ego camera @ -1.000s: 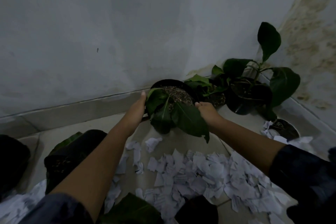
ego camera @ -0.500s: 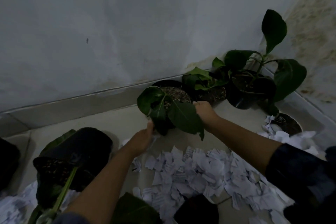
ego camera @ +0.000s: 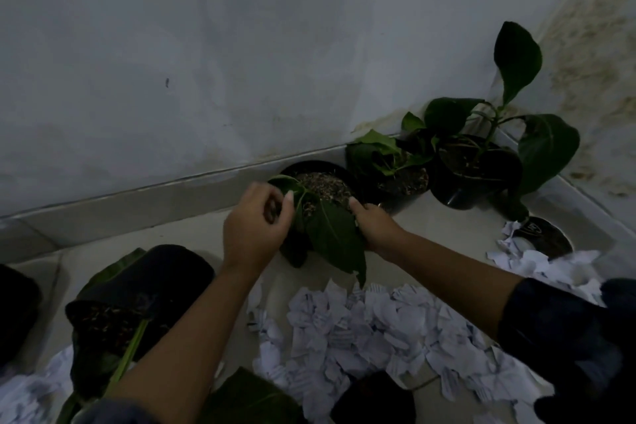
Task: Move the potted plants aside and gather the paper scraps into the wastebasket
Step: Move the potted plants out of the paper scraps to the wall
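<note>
While the left hand (ego camera: 253, 227) curls at a leaf, the right hand (ego camera: 373, 225) grips the pot (ego camera: 320, 182) by the wall (ego camera: 241, 62). Two plants (ego camera: 447, 155) stand just right; paper scraps (ego camera: 371, 330) litter the floor (ego camera: 179, 237) nearer, beside a tipped pot (ego camera: 137, 289).

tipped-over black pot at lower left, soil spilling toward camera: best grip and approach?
Take the tipped pot by its round side wall, one hand on each flank, coming from above. It lies on its side with the soil-filled mouth facing the camera and a thin stem sticking out, so a grip at the rim would likely spill soil or bend the stem.
</note>
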`<state>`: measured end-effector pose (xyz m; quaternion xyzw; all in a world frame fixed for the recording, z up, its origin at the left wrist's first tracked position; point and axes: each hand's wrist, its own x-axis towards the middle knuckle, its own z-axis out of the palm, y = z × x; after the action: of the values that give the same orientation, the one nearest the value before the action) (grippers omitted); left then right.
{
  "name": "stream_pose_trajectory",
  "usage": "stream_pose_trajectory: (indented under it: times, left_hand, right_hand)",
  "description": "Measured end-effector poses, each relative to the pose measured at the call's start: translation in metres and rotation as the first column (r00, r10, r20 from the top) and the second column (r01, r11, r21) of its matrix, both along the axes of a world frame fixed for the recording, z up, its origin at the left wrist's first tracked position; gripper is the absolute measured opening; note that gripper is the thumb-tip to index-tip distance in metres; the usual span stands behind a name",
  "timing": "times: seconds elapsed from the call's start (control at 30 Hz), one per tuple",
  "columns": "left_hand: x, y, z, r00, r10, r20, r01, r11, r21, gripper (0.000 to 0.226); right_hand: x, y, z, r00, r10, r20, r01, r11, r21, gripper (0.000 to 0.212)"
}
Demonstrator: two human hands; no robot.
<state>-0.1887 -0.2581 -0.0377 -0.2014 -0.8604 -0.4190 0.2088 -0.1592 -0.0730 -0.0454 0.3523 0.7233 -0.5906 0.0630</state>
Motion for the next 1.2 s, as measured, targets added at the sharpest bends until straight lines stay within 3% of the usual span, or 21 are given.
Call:
stream_pose_trajectory:
  times: [0.1,0.17,0.23,0.3,0.33,0.43,0.53,0.67,0.77,0.9,1.07,1.2]
  left_hand:
    - [-0.01,0.013,-0.003,0.982,0.019,0.188,-0.039,0.994,0.106,0.018]
    - [-0.014,0.018,-0.008,0.947,0.094,0.308,-0.121,0.99,0.07,0.025]
    - [-0.017,0.022,-0.009,0.903,0.153,0.401,-0.153,0.988,-0.032,0.035]
    - [-0.021,0.025,-0.009,0.89,0.134,0.437,-0.1,0.99,-0.1,0.04]
    - [-0.023,0.027,-0.007,0.893,0.1,0.439,-0.06,0.993,-0.104,0.041]
    - [-0.03,0.031,0.003,0.908,-0.003,0.42,0.052,0.993,-0.104,0.043]
    - [-0.038,0.039,0.01,0.914,-0.106,0.392,0.15,0.985,-0.084,0.045]
    - [-0.038,0.056,0.013,0.906,-0.184,0.382,0.248,0.961,-0.125,0.049]
    - [-0.035,0.067,0.006,0.889,-0.218,0.404,0.33,0.915,-0.233,0.049]
    - [-0.031,0.069,-0.001,0.876,-0.269,0.401,0.395,0.876,-0.276,0.057]
    - [-0.027,0.051,0.0,0.951,-0.129,0.28,0.196,0.954,-0.225,0.041]
    - [-0.034,0.031,-0.018,0.909,0.011,0.418,0.146,0.929,-0.341,0.05]
  right_hand:
    - [0.003,-0.006,0.017,0.996,0.042,0.076,-0.051,0.992,0.119,0.095]
    - [0.008,-0.007,0.035,0.964,0.186,0.19,-0.207,0.974,0.095,0.103]
    - [0.011,-0.001,0.049,0.892,0.359,0.276,-0.389,0.919,0.063,0.076]
    - [0.011,0.007,0.057,0.878,0.384,0.285,-0.435,0.889,0.144,0.043]
    - [0.01,0.012,0.058,0.894,0.36,0.265,-0.423,0.875,0.237,0.037]
    - [0.003,0.029,0.057,0.936,0.293,0.193,-0.35,0.741,0.573,0.041]
    - [-0.002,0.036,0.052,0.932,0.349,0.1,-0.317,0.648,0.693,0.04]
    - [-0.008,0.027,0.049,0.783,0.601,-0.159,-0.393,0.677,0.622,0.053]
    - [-0.017,0.021,0.043,0.723,0.673,-0.159,-0.505,0.671,0.542,0.072]
    - [-0.022,0.019,0.04,0.765,0.642,-0.052,-0.535,0.678,0.504,0.068]
    - [-0.031,0.032,0.034,0.859,0.512,0.025,-0.441,0.713,0.546,0.055]
    - [-0.028,0.041,0.028,0.866,0.474,0.159,-0.454,0.614,0.645,0.051]
